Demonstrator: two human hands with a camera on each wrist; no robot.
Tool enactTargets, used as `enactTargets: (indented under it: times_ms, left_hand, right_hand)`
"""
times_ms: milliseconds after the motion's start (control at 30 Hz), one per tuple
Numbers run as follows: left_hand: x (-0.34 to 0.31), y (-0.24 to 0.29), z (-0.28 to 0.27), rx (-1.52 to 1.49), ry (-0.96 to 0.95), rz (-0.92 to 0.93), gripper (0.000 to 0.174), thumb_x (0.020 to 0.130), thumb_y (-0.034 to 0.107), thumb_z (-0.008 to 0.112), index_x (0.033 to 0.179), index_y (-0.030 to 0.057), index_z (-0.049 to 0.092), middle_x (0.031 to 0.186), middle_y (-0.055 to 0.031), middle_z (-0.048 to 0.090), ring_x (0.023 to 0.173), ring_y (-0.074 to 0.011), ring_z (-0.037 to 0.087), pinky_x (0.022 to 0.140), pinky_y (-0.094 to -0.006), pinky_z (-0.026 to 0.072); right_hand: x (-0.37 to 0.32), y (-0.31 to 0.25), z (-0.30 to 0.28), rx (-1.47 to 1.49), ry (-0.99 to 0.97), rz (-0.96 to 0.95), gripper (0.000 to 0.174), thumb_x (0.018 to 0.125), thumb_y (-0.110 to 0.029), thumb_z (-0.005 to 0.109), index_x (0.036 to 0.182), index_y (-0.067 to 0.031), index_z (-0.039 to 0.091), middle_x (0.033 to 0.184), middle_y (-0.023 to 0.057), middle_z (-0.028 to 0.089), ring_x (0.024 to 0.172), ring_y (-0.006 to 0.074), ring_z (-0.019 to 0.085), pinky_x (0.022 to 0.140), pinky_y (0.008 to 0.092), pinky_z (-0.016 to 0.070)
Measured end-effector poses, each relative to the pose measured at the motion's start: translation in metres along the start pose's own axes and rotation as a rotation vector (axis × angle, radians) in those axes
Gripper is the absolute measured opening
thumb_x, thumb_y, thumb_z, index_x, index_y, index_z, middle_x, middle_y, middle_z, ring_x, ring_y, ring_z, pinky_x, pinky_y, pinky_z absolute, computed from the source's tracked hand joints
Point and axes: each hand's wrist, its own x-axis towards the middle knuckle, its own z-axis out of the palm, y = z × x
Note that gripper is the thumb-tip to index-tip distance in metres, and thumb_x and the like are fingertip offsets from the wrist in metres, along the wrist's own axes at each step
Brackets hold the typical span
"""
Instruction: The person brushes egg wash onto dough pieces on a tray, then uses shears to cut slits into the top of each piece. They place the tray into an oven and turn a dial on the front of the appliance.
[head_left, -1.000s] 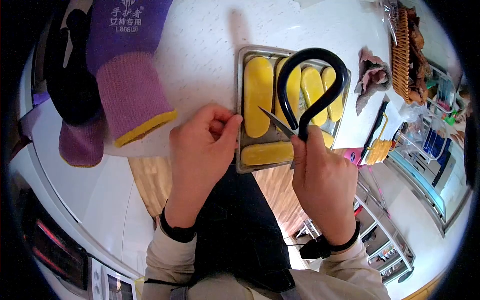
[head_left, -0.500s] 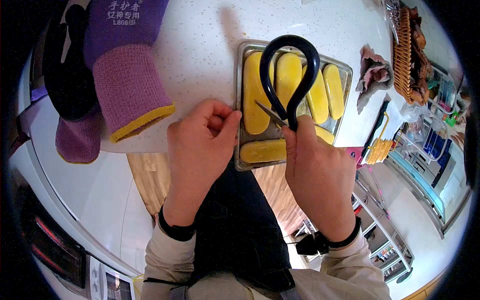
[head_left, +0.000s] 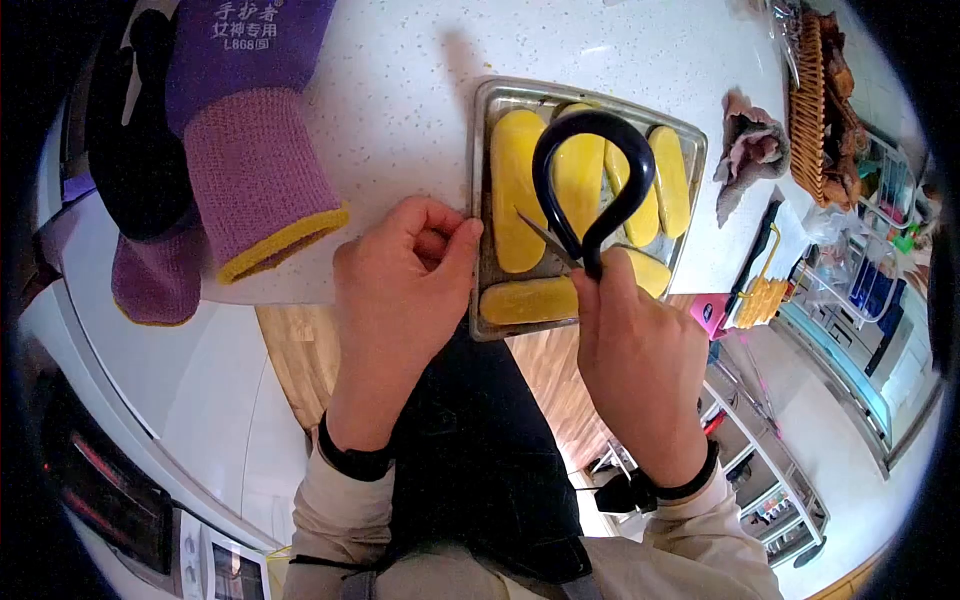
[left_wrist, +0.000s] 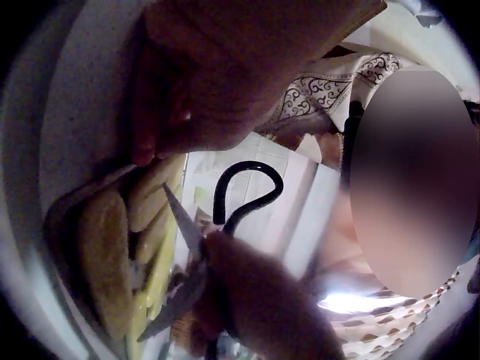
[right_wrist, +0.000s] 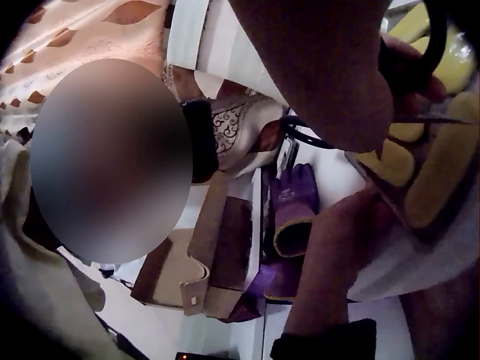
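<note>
My right hand [head_left: 645, 345] grips a pair of scissors [head_left: 558, 222] with large black loop handles. One loop stands up over the tray, and the blades [left_wrist: 184, 217] are spread apart in the left wrist view. In the head view a pointed blade overlaps the leftmost yellow oblong piece [head_left: 516, 165]. That piece lies with several similar round-ended ones in a shallow metal tray [head_left: 482, 160]. At the tray's left rim, my left hand [head_left: 400, 285] pinches the edge between thumb and curled fingers. The lower blade is hidden behind the right hand in the head view.
Purple work gloves [head_left: 250, 150] lie on the white counter [head_left: 400, 100] at the left. A crumpled grey-pink cloth [head_left: 750, 155] and a wicker basket [head_left: 806, 110] are at the right. The tray's near side reaches past the counter's front edge.
The scissors and right hand shifted slightly left and up, then slightly back down and right. The handle loop changed its tilt. My left hand has stayed at the tray's rim.
</note>
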Motion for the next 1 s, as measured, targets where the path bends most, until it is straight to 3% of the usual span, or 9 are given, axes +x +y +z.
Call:
enactTargets:
  times_ms: [233,333,400,500,633,700,1000]
  left_hand:
    - [-0.005,0.003,-0.002,0.054,0.026,0.065,0.01,0.08,0.008,0.059,0.083,-0.0011,0.056,0.064,-0.0056,0.059,0.056,-0.0097,0.058,0.05,-0.0208,0.0483]
    - [-0.02,0.012,-0.001,0.065,0.0,0.077,0.018,0.076,0.008,0.062,0.089,0.0003,0.053,0.07,-0.0072,0.057,0.06,-0.0119,0.055,0.054,-0.024,0.0459]
    - [-0.026,0.007,0.003,0.318,0.105,0.34,0.036,0.07,0.008,0.065,0.1,0.0018,0.046,0.084,-0.0113,0.051,0.068,-0.0187,0.051,0.059,-0.0289,0.0427]
    - [-0.028,-0.001,0.007,0.336,0.125,0.437,0.051,0.065,0.007,0.068,0.108,0.0018,0.04,0.092,-0.0135,0.043,0.076,-0.0241,0.046,0.064,-0.0317,0.0406]
    - [-0.029,0.005,0.01,0.329,0.116,0.351,0.053,0.065,0.007,0.068,0.109,0.0009,0.038,0.095,-0.015,0.042,0.082,-0.0276,0.046,0.069,-0.0329,0.0411]
    - [-0.028,0.007,0.011,0.356,0.114,0.349,0.053,0.064,0.008,0.067,0.108,0.0034,0.037,0.096,-0.0174,0.043,0.086,-0.0357,0.05,0.063,-0.0383,0.047]
    - [-0.025,0.008,0.018,0.454,0.183,0.425,0.058,0.061,0.002,0.068,0.109,0.0039,0.034,0.099,-0.0167,0.039,0.084,-0.0329,0.054,0.062,-0.0348,0.0501]
  right_hand:
    - [0.004,0.002,0.003,-0.006,0.055,-0.028,0.024,0.085,-0.031,0.049,0.072,-0.0118,0.042,0.046,0.0022,0.049,0.039,0.0197,0.053,0.035,0.0311,0.0392]
    - [0.005,0.001,0.003,-0.021,0.076,-0.042,0.025,0.085,-0.031,0.05,0.072,-0.0118,0.042,0.044,0.0021,0.048,0.037,0.0198,0.052,0.034,0.031,0.0388]
    - [0.007,0.001,0.003,-0.021,0.083,-0.046,0.024,0.085,-0.031,0.05,0.072,-0.0117,0.042,0.044,0.0025,0.048,0.036,0.0202,0.052,0.034,0.0316,0.039]
    - [0.01,-0.001,0.0,-0.002,0.089,-0.042,0.024,0.085,-0.031,0.05,0.072,-0.0116,0.042,0.044,0.0028,0.049,0.036,0.0206,0.052,0.034,0.032,0.0393]
    - [0.012,-0.002,-0.002,0.01,0.077,-0.034,0.024,0.085,-0.031,0.05,0.073,-0.011,0.042,0.044,0.0033,0.05,0.037,0.0219,0.052,0.034,0.033,0.0396]
    - [0.012,-0.003,-0.004,-0.01,0.048,-0.014,0.024,0.085,-0.031,0.049,0.074,-0.0104,0.042,0.044,0.0037,0.05,0.037,0.0232,0.053,0.034,0.0338,0.0396]
    - [0.011,-0.002,-0.001,0.009,0.028,0.001,0.024,0.086,-0.032,0.047,0.077,-0.0107,0.042,0.044,0.0046,0.051,0.038,0.0239,0.054,0.034,0.0347,0.0399]
